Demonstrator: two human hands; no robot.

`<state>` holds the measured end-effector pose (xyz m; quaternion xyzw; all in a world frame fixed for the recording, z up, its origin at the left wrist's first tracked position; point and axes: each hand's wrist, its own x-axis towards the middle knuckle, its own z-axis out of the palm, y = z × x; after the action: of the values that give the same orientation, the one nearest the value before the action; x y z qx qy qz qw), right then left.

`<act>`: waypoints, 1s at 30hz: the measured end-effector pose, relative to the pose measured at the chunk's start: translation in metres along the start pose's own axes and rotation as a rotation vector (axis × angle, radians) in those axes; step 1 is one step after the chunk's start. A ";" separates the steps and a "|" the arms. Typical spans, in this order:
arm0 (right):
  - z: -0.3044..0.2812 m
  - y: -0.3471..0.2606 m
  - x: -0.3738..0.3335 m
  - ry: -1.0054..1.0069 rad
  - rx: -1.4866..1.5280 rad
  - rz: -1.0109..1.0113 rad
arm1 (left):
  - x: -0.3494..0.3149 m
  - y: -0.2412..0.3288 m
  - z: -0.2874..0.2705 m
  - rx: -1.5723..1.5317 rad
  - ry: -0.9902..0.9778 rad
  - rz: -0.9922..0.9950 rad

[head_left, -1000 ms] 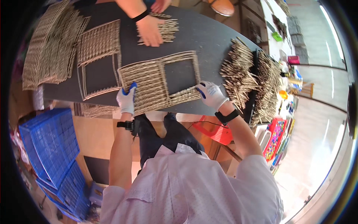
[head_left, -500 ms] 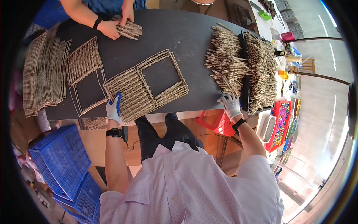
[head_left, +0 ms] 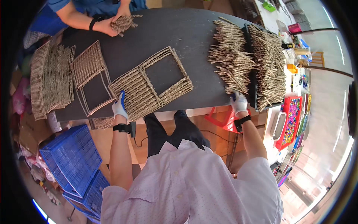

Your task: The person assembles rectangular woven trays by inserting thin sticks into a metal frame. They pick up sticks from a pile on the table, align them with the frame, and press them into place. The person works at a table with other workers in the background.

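Observation:
My left hand [head_left: 120, 108], in a white glove with blue on it, grips the near-left edge of a woven frame panel [head_left: 138, 91], thumb on top. Rows of twisted brown strips fill that panel's left part and line its sides around a rectangular opening. At the near end of a loose pile of twisted strips [head_left: 233, 56], my gloved right hand [head_left: 238, 103] has its fingers curled against the strip ends. Whether a strip is between them is hidden.
A black tray [head_left: 252, 89] heaped with strips stands right of the pile. Left lie another partly filled frame [head_left: 88, 65] and stacked panels [head_left: 52, 80]. Across the dark table [head_left: 179, 26], a co-worker's hands [head_left: 112, 26] hold a strip bundle. Blue crates [head_left: 71, 156] and a red stool [head_left: 223, 119] stand below.
My right hand's fingers have curled in at the pile's near end. My left hand stays on the panel. The whole view has shifted slightly; the co-worker's bundle has turned.

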<state>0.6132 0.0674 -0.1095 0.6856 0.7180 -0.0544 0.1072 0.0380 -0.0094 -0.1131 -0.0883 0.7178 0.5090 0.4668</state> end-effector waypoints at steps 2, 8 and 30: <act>0.001 0.004 0.023 -0.011 0.062 0.057 | 0.002 -0.005 0.002 0.131 0.092 0.142; -0.016 -0.002 0.019 0.004 0.119 0.099 | -0.012 -0.013 0.010 0.013 0.082 0.521; -0.077 -0.199 0.077 -0.128 1.491 0.065 | -0.046 -0.008 -0.022 0.454 -0.283 1.214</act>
<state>0.4055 0.1492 -0.0658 0.5931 0.4624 -0.5632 -0.3425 0.0553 -0.0469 -0.0819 0.5001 0.6615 0.5242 0.1940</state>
